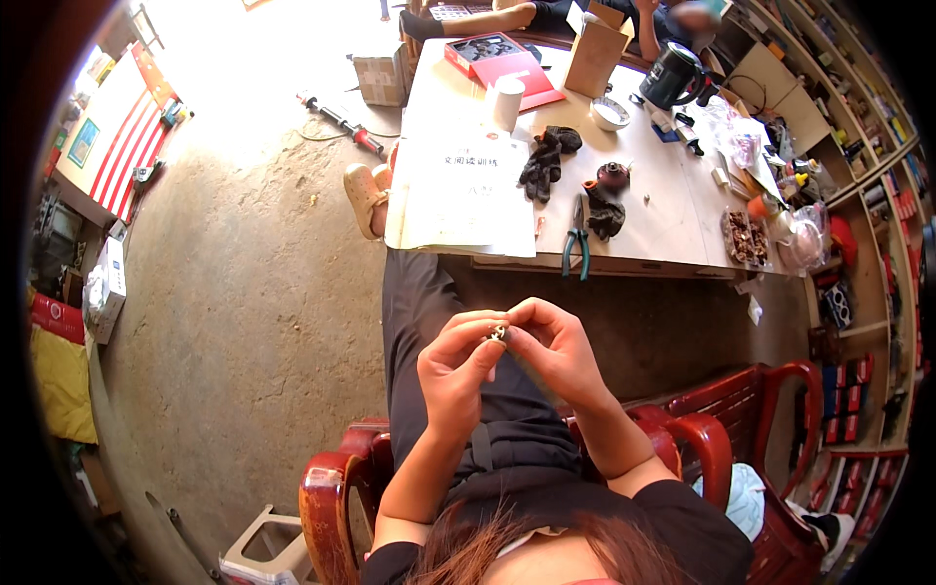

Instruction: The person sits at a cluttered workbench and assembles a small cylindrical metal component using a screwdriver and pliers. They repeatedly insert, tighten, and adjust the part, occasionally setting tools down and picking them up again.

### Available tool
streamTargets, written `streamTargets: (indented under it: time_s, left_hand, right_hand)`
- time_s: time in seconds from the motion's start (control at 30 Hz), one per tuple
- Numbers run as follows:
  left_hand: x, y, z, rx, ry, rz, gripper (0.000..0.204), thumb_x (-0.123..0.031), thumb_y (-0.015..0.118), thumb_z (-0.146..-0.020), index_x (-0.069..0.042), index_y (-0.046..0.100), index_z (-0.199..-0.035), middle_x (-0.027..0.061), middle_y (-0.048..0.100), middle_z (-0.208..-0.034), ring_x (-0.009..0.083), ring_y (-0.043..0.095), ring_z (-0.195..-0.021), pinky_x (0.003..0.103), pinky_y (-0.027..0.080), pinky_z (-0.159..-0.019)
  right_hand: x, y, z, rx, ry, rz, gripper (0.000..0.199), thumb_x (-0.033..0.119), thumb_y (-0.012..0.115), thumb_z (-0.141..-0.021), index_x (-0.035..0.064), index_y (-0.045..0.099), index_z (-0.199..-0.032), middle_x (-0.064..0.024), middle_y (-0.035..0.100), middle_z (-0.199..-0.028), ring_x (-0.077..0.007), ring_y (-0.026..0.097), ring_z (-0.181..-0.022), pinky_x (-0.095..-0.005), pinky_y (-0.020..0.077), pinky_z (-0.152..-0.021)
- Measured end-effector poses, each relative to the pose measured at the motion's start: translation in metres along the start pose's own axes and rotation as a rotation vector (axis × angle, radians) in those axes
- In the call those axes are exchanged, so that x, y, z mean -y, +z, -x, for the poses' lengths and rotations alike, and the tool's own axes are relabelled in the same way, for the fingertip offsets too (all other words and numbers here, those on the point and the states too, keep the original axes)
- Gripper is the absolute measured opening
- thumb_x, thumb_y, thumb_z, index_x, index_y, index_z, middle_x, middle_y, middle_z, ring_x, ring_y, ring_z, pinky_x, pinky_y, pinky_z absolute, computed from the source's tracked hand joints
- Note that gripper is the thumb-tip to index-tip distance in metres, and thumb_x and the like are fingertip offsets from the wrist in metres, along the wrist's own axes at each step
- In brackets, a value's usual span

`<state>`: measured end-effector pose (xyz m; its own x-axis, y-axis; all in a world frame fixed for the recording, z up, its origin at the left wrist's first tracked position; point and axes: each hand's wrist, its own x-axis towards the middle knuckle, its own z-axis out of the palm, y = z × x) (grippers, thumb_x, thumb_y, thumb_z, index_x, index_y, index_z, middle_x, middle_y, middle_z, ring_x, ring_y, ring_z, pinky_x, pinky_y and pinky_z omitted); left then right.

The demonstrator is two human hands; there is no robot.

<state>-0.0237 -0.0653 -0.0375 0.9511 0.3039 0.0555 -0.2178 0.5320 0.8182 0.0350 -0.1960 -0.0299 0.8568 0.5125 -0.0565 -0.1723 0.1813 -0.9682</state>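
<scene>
Above my lap, my left hand (456,359) and my right hand (556,349) meet fingertip to fingertip. Pinched between them is a small brass-coloured metal part (499,333), partly covered by the fingers and too small to name more exactly. Just beyond the hands, teal-handled pliers (576,244) lie over the near edge of the white table (673,219). Beside the pliers are dark work gloves (549,164), a dark reddish round object (612,175) and an open paper booklet (458,200).
Further back stand a white cup (505,102), an open cardboard box (597,49), a white tape roll (610,113) and a black mug (673,76). A clear tray of brownish small parts (744,237) sits right. Another person's legs (478,21) stretch behind the table. Red wooden chair arms (327,507) flank me.
</scene>
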Motion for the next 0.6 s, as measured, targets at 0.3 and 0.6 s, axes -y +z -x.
streamTargets:
  time_s: [0.3, 0.6]
  left_hand:
    - [-0.004, 0.002, 0.004, 0.055, -0.028, 0.025, 0.019, -0.001, 0.067, -0.084, 0.005, 0.066, -0.102, 0.0161, 0.057, -0.125, 0.0082, 0.058, -0.067, 0.019, 0.046, -0.058]
    - [-0.001, 0.003, 0.004, 0.111, -0.069, 0.061, 0.02, 0.0, 0.067, -0.084, 0.003, 0.067, -0.104, 0.0159, 0.056, -0.128, 0.0098, 0.062, -0.069, 0.019, 0.047, -0.059]
  right_hand:
    - [0.009, 0.004, 0.004, -0.125, -0.031, 0.078, 0.008, 0.006, 0.061, -0.09, -0.0013, 0.061, -0.094, -0.002, 0.063, -0.087, -0.0058, 0.057, -0.083, -0.0204, 0.0455, -0.074]
    - [0.011, 0.006, 0.006, -0.147, -0.079, 0.035, 0.008, 0.007, 0.063, -0.09, -0.0014, 0.062, -0.091, -0.0012, 0.061, -0.084, -0.0056, 0.055, -0.081, -0.0202, 0.0431, -0.072]
